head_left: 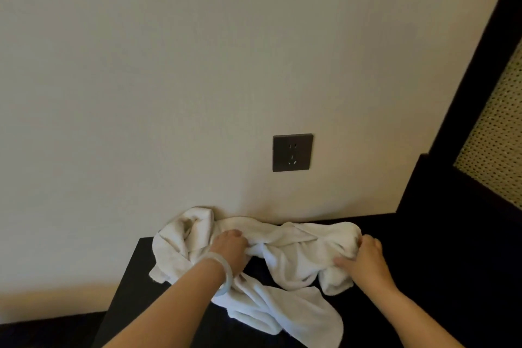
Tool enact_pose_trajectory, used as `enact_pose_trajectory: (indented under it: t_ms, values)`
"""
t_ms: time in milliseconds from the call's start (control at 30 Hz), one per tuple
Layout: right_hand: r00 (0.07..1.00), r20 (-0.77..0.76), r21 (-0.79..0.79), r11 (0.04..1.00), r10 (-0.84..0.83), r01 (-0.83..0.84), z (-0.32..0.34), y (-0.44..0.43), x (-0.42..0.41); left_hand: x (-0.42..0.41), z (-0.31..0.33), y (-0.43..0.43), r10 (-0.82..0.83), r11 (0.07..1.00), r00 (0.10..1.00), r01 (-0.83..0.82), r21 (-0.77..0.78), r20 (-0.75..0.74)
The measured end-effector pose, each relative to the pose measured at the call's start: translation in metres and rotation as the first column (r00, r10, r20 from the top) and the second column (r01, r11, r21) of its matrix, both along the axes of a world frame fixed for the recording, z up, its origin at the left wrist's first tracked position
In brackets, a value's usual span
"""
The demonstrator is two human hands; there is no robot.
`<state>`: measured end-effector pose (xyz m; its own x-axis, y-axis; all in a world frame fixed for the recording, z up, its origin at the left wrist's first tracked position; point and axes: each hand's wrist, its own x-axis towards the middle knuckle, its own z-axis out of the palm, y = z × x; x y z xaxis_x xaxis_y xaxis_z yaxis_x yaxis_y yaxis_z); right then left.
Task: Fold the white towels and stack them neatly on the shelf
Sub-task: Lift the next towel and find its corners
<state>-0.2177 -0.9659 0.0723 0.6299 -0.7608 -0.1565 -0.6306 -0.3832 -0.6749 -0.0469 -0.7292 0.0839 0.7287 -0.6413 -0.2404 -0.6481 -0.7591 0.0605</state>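
While both hands are down on the crumpled white towel (293, 251), I read the left hand (230, 247) as closed on cloth: its fingers curl into a bunched fold left of the heap's middle, knuckles up. On my feed the right hand (364, 260) grips the towel's right end, thumb pressed into the cloth on the near side and fingers wrapped over the top. Both forearms reach in from the bottom edge, angled toward each other, and a pale bangle (223, 277) sits on the left wrist. The towel lies unfolded on a dark surface (175, 291), its back edge against the wall (141, 93), one tail trailing toward me. A dark socket plate (292, 152) is on the wall above it.
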Motion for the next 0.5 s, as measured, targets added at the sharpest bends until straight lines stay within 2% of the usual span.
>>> enact_pose_trajectory:
  t_ms: [100, 200, 333, 500]
  values:
    - [0.999, 0.053, -0.092, 0.996, -0.003, 0.008, -0.011, -0.009, 0.002, 0.013, 0.006, -0.004, 0.011, 0.999, 1.000, -0.011, -0.044, 0.001]
    - [0.983, 0.178, -0.078, 0.996, -0.035, 0.050, 0.000, -0.019, 0.007, 0.022, 0.027, -0.006, 0.090, 0.963, 0.995, -0.078, -0.258, 0.033]
    - [0.926, 0.372, 0.080, 0.996, -0.063, 0.036, 0.047, -0.023, 0.019, 0.023, 0.080, -0.006, 0.202, 0.767, 0.979, -0.153, -0.624, 0.009]
    - [0.863, 0.505, 0.041, 0.999, -0.014, -0.008, 0.128, -0.009, 0.023, 0.003, 0.177, -0.009, 0.166, 0.483, 0.983, -0.010, -0.876, 0.080]
